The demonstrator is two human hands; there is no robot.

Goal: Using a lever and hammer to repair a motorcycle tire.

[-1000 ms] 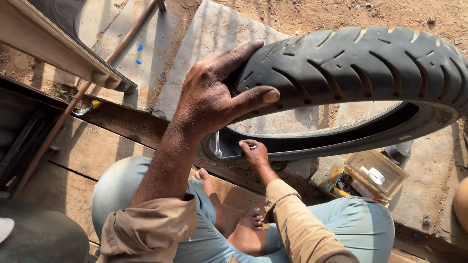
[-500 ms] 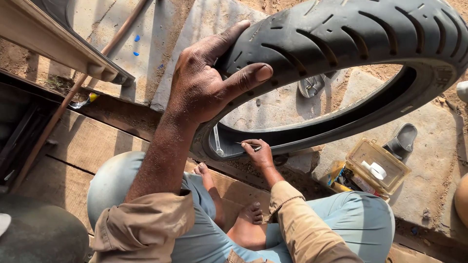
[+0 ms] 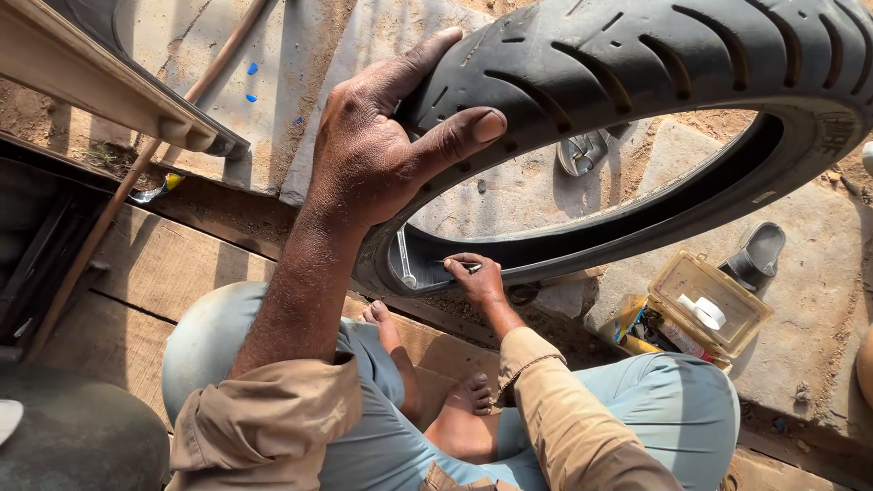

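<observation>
A black motorcycle tyre (image 3: pixel 655 64) is held upright and tilted in front of me. My left hand (image 3: pixel 382 145) grips its tread at the left side, fingers wrapped over the top. My right hand (image 3: pixel 475 277) is lower, inside the tyre's opening, pinching a thin metal tool (image 3: pixel 455 264) against the inner wall. A shiny patch of the inner lining (image 3: pixel 409 259) shows beside the tool. My knees in pale blue trousers and bare feet are below.
A small clear plastic box (image 3: pixel 705 309) with bits inside lies on the ground at right, beside a grey sandal (image 3: pixel 755 255). Another sandal (image 3: pixel 582 150) shows through the tyre. Wooden planks (image 3: pixel 164 264) lie under me; a long rod (image 3: pixel 136 173) and a metal frame are at left.
The tyre has swung upward and nearer to the camera, with my left hand still on the tread. My right hand has stayed at the inner wall with the tool.
</observation>
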